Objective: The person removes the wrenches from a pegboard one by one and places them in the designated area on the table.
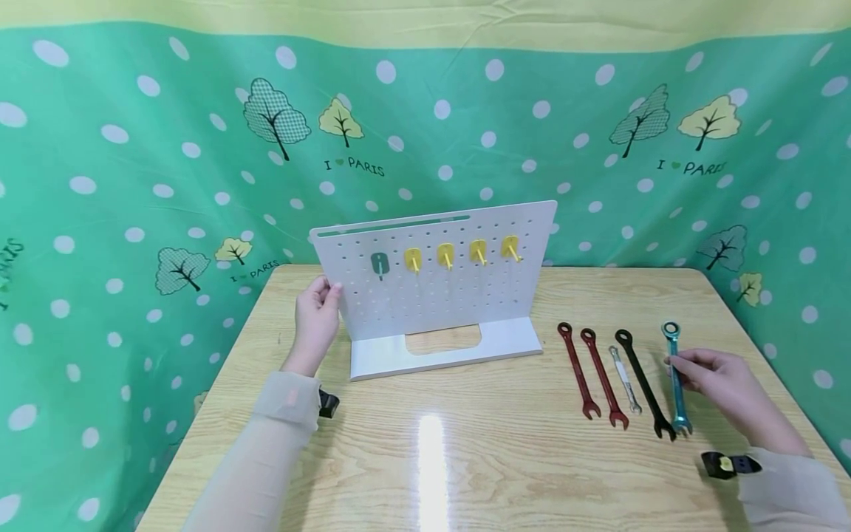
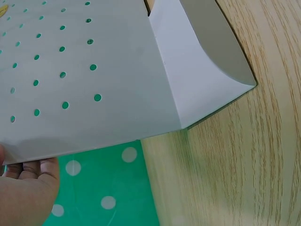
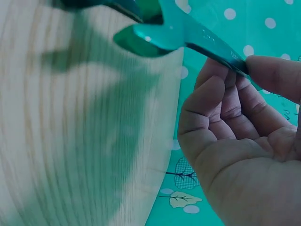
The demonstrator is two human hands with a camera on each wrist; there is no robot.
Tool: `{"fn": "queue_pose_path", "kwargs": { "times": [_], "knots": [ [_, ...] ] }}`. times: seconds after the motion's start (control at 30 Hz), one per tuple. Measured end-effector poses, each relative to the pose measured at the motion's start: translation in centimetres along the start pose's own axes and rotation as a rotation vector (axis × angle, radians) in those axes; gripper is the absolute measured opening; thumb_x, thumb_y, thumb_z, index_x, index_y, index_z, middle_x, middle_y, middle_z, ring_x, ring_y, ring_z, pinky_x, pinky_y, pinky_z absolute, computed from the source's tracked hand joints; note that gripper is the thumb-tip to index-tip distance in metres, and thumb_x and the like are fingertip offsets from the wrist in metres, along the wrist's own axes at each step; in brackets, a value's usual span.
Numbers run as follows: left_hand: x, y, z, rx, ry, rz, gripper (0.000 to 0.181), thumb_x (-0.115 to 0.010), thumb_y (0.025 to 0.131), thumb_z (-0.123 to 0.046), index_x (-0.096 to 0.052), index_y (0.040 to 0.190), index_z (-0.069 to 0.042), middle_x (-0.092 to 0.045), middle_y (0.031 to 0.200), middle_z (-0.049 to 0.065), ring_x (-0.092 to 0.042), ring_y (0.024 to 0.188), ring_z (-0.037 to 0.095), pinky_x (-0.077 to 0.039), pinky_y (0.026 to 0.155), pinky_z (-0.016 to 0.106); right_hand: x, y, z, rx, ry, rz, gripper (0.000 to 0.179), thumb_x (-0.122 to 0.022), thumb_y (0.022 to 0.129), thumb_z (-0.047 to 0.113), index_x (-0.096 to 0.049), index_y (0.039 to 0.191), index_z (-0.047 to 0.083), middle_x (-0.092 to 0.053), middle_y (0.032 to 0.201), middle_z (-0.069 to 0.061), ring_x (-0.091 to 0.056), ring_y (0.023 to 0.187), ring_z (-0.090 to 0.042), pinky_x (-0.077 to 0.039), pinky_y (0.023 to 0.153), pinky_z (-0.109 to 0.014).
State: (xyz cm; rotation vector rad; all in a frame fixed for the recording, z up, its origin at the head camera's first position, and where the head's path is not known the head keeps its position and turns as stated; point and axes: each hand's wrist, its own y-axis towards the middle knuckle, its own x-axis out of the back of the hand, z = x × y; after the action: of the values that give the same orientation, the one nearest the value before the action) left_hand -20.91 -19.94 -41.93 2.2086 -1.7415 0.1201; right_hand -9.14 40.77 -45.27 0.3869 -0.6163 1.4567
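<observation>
At the left edge of a white metal pegboard point(image 1: 432, 299), my left hand point(image 1: 315, 321) grips the panel, thumb in front and fingers behind. The left wrist view shows those fingers point(image 2: 33, 168) curled at the panel's edge. My right hand point(image 1: 721, 380) pinches a teal combination wrench point(image 1: 677, 380) by its shank between thumb and fingers. In the right wrist view, the wrench's open end point(image 3: 155, 40) is held over the tabletop, with a shadow below. Left of it lie a black wrench point(image 1: 641, 377), a small silver wrench point(image 1: 625, 379) and two red wrenches point(image 1: 603, 377).
One green hook point(image 1: 380, 264) and several yellow hooks point(image 1: 446, 256) are fixed in a row on the pegboard. Its base has a cut-out and stands on the wooden table point(image 1: 372, 458). A green dotted curtain point(image 1: 425, 140) hangs behind and at the sides.
</observation>
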Motion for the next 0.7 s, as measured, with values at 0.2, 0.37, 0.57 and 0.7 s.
{"fn": "queue_pose_path", "kwargs": {
  "times": [0.2, 0.37, 0.57, 0.7],
  "knots": [
    [0.1, -0.1, 0.0, 0.007, 0.006, 0.004, 0.029, -0.051, 0.109, -0.020, -0.064, 0.127, -0.001, -0.069, 0.118, 0.015, -0.060, 0.090, 0.026, -0.037, 0.050, 0.020, 0.2, 0.4, -0.4, -0.047, -0.067, 0.022, 0.053, -0.054, 0.107, 0.034, -0.058, 0.125, -0.016, -0.067, 0.109, -0.018, -0.064, 0.082, -0.004, -0.056, 0.068, -0.026],
    [0.1, -0.1, 0.0, 0.004, 0.007, 0.004, 0.029, -0.051, 0.109, -0.019, -0.064, 0.127, -0.001, -0.069, 0.117, 0.015, -0.059, 0.089, 0.025, -0.039, 0.051, 0.019, 0.3, 0.6, -0.8, -0.067, -0.091, 0.051, 0.054, -0.052, 0.108, 0.035, -0.057, 0.126, -0.016, -0.066, 0.111, -0.020, -0.063, 0.084, -0.007, -0.055, 0.069, -0.026],
    [0.1, -0.1, 0.1, -0.004, 0.011, 0.000, 0.028, -0.050, 0.109, -0.019, -0.064, 0.126, -0.001, -0.070, 0.115, 0.015, -0.059, 0.085, 0.026, -0.038, 0.050, 0.019, 0.2, 0.9, -1.1, -0.061, -0.129, 0.056, 0.051, -0.052, 0.108, 0.034, -0.061, 0.121, -0.015, -0.067, 0.105, -0.016, -0.061, 0.082, -0.010, -0.054, 0.067, -0.028],
    [0.0, -0.1, 0.0, 0.005, 0.011, -0.001, 0.028, -0.050, 0.109, -0.019, -0.063, 0.127, -0.001, -0.070, 0.117, 0.015, -0.063, 0.096, 0.024, -0.043, 0.056, 0.020, 0.0, 0.9, -1.3, -0.042, -0.139, 0.055, 0.048, -0.052, 0.108, 0.032, -0.063, 0.116, -0.014, -0.067, 0.098, -0.012, -0.061, 0.078, -0.014, -0.054, 0.065, -0.030]
  ]
}}
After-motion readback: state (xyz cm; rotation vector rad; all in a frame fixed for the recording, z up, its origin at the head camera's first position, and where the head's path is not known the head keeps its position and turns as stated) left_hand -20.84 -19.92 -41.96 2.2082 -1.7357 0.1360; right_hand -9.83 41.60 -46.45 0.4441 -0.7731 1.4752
